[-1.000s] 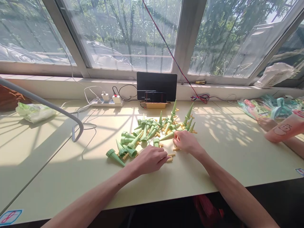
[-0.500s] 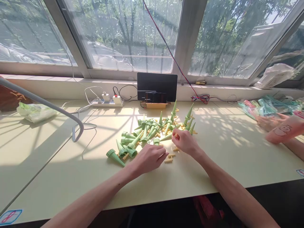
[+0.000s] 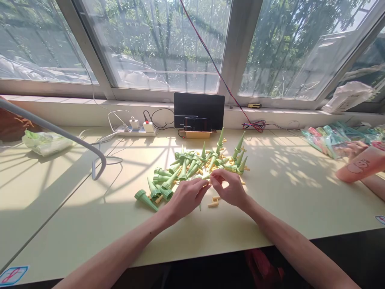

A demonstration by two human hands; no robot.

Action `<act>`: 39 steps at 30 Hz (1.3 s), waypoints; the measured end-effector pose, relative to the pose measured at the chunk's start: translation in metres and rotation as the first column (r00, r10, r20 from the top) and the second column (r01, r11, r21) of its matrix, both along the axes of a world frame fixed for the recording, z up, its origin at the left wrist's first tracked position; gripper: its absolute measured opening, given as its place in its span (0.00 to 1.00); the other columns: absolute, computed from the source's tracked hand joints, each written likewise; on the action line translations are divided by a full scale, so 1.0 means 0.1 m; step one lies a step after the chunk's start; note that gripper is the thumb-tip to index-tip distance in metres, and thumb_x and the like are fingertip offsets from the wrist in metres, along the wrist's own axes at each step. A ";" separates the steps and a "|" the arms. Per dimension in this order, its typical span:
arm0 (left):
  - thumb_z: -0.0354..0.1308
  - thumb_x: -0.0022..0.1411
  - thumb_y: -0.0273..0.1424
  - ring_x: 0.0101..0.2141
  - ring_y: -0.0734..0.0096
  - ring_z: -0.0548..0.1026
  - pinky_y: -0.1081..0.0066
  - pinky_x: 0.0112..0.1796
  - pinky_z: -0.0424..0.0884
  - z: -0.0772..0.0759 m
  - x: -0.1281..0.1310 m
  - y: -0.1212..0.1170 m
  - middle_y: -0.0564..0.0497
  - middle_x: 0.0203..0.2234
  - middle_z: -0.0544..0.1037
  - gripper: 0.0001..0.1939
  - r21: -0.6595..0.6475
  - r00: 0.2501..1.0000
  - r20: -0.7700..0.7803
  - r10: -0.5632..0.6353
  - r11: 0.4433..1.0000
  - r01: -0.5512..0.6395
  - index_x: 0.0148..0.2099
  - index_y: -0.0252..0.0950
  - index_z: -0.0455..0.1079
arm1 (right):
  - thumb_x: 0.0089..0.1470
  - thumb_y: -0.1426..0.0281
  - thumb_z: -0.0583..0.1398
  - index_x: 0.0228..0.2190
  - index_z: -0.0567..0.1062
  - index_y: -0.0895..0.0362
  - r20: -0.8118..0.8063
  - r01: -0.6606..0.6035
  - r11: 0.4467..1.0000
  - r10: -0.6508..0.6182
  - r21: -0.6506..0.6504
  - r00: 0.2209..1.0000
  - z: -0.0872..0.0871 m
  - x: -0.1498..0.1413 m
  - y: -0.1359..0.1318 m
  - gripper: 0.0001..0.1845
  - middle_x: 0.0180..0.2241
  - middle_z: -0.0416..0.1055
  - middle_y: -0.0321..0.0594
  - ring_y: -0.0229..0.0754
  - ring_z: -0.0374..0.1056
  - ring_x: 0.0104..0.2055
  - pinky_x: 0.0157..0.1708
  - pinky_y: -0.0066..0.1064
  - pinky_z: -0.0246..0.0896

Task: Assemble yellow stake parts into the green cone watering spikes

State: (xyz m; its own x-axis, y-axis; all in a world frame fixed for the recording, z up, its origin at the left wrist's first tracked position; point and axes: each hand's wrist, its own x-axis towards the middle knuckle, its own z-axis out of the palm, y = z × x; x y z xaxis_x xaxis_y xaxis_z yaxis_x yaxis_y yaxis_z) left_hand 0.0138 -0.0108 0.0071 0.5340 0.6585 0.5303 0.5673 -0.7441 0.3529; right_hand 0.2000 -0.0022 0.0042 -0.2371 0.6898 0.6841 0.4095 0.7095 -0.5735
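My left hand (image 3: 188, 197) is closed over a green plastic watering spike, mostly hidden, with a thin green tip (image 3: 200, 207) poking out below the fingers. My right hand (image 3: 230, 188) pinches at the left fingertips; a small yellow piece seems to be between them, largely covered. Just beyond both hands lies a heap of green spikes (image 3: 183, 170), tapered, with ribbed collars. Several stand point up at the heap's right, with yellow valve pieces (image 3: 246, 168) sticking out of them. Loose yellow pieces (image 3: 213, 204) lie on the table below my right hand.
A dark tablet (image 3: 199, 105) with a phone before it stands behind the heap. A power strip (image 3: 136, 130) with cables sits at back left, near a grey curved bar (image 3: 81, 142). At right, another person's hand is near plastic bags (image 3: 327, 138) and a pink cup (image 3: 357, 163).
My right hand has moved left and slightly nearer, meeting my left hand, which has risen a little. A green tip now shows below the left hand. The other person's hand has shifted.
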 end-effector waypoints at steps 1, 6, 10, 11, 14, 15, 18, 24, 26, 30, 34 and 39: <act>0.47 0.70 0.31 0.23 0.77 0.70 0.76 0.24 0.61 0.00 0.00 0.00 0.52 0.26 0.75 0.12 -0.002 1.000 0.007 0.008 1.000 -0.008 0.39 0.34 0.71 | 0.56 0.75 0.58 0.31 0.72 0.55 0.006 -0.002 1.000 0.002 0.003 1.000 0.00 0.00 0.01 0.04 0.26 0.72 0.35 0.35 0.68 0.26 0.27 0.27 0.66; 0.47 0.70 0.32 0.23 0.77 0.68 0.76 0.24 0.61 0.00 0.00 0.01 0.51 0.27 0.75 0.13 -0.036 0.999 0.027 0.043 0.998 -0.042 0.37 0.34 0.71 | 0.58 0.73 0.57 0.31 0.71 0.55 0.035 -0.014 1.000 0.014 -0.005 0.999 0.01 0.01 0.02 0.04 0.26 0.71 0.35 0.35 0.66 0.26 0.27 0.27 0.63; 0.47 0.70 0.33 0.23 0.77 0.68 0.76 0.25 0.61 -0.01 0.00 0.02 0.52 0.27 0.74 0.13 -0.045 0.998 0.030 0.053 0.998 -0.051 0.37 0.35 0.71 | 0.59 0.72 0.57 0.31 0.71 0.55 0.079 -0.044 0.999 0.044 -0.009 0.996 0.02 0.02 0.02 0.04 0.27 0.70 0.35 0.35 0.64 0.25 0.27 0.28 0.62; 0.47 0.70 0.33 0.23 0.77 0.67 0.75 0.25 0.61 -0.01 0.00 0.02 0.52 0.27 0.74 0.13 -0.041 0.998 0.028 0.059 0.997 -0.058 0.38 0.35 0.71 | 0.59 0.72 0.57 0.31 0.71 0.55 0.085 -0.047 0.999 0.047 -0.005 0.995 0.02 0.02 0.02 0.05 0.27 0.70 0.35 0.35 0.64 0.25 0.27 0.28 0.62; 0.48 0.69 0.33 0.23 0.77 0.66 0.75 0.25 0.61 0.00 0.00 0.03 0.53 0.27 0.73 0.11 -0.028 0.994 0.015 0.104 0.994 -0.104 0.41 0.36 0.72 | 0.60 0.72 0.56 0.30 0.71 0.55 0.075 -0.033 0.999 0.032 0.009 0.997 0.01 0.02 0.03 0.07 0.26 0.69 0.35 0.35 0.63 0.26 0.27 0.28 0.61; 0.49 0.69 0.34 0.23 0.76 0.66 0.74 0.25 0.62 0.01 0.00 0.03 0.53 0.27 0.73 0.11 -0.032 0.992 0.004 0.126 0.992 -0.126 0.41 0.36 0.72 | 0.60 0.72 0.56 0.30 0.71 0.55 0.064 -0.021 1.000 0.021 0.010 0.998 0.01 0.01 0.04 0.07 0.26 0.69 0.36 0.36 0.64 0.26 0.27 0.28 0.61; 0.51 0.68 0.35 0.24 0.74 0.68 0.73 0.26 0.63 0.04 0.01 0.02 0.51 0.31 0.74 0.11 -0.075 0.978 -0.055 0.201 0.976 -0.205 0.45 0.36 0.71 | 0.60 0.72 0.56 0.31 0.72 0.55 -0.002 0.016 1.000 -0.016 0.002 1.000 0.00 0.01 0.04 0.06 0.27 0.71 0.37 0.36 0.65 0.27 0.28 0.29 0.63; 0.53 0.66 0.37 0.27 0.70 0.73 0.70 0.27 0.65 0.07 0.01 0.00 0.48 0.38 0.74 0.16 -0.138 0.927 -0.216 0.306 0.931 -0.339 0.52 0.36 0.67 | 0.61 0.70 0.56 0.29 0.72 0.56 -0.078 0.056 0.997 -0.059 -0.044 0.995 0.02 0.01 0.04 0.09 0.26 0.69 0.36 0.37 0.64 0.27 0.28 0.29 0.63; 0.52 0.66 0.39 0.26 0.69 0.73 0.70 0.26 0.64 0.06 0.01 0.01 0.48 0.38 0.75 0.15 -0.143 0.913 -0.262 0.313 0.923 -0.357 0.50 0.36 0.68 | 0.62 0.70 0.56 0.28 0.71 0.56 -0.078 0.059 0.997 -0.063 -0.055 0.995 0.02 0.01 0.04 0.10 0.24 0.68 0.35 0.36 0.63 0.25 0.27 0.28 0.61; 0.52 0.66 0.38 0.27 0.66 0.74 0.71 0.25 0.61 0.04 0.00 0.02 0.48 0.34 0.75 0.13 -0.150 0.908 -0.297 0.297 0.924 -0.351 0.47 0.36 0.68 | 0.62 0.68 0.55 0.29 0.70 0.56 -0.069 0.048 0.991 -0.057 -0.123 0.996 0.01 0.00 0.03 0.11 0.20 0.65 0.32 0.34 0.61 0.21 0.24 0.27 0.59; 0.53 0.65 0.36 0.27 0.66 0.74 0.72 0.24 0.60 0.03 -0.01 0.03 0.49 0.32 0.75 0.11 -0.151 0.918 -0.273 0.287 0.930 -0.336 0.47 0.37 0.68 | 0.63 0.67 0.54 0.31 0.70 0.55 -0.055 0.031 0.986 -0.041 -0.161 0.998 -0.01 0.00 0.03 0.09 0.23 0.67 0.34 0.35 0.64 0.23 0.25 0.28 0.62; 0.53 0.65 0.38 0.26 0.64 0.73 0.71 0.24 0.60 0.03 -0.01 0.03 0.49 0.30 0.75 0.12 -0.163 0.911 -0.277 0.305 0.920 -0.357 0.46 0.37 0.68 | 0.62 0.67 0.54 0.33 0.71 0.56 -0.034 0.030 0.987 -0.036 -0.157 0.999 -0.02 -0.01 0.04 0.08 0.27 0.71 0.37 0.37 0.68 0.26 0.28 0.29 0.65</act>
State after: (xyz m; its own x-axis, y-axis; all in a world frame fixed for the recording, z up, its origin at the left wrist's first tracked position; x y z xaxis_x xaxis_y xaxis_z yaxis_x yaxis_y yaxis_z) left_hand 0.0130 -0.0074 0.0105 0.3604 0.8995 0.2470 0.8549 -0.4244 0.2984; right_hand 0.1992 0.0016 0.0022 -0.1893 0.7959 0.5750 0.4076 0.5965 -0.6914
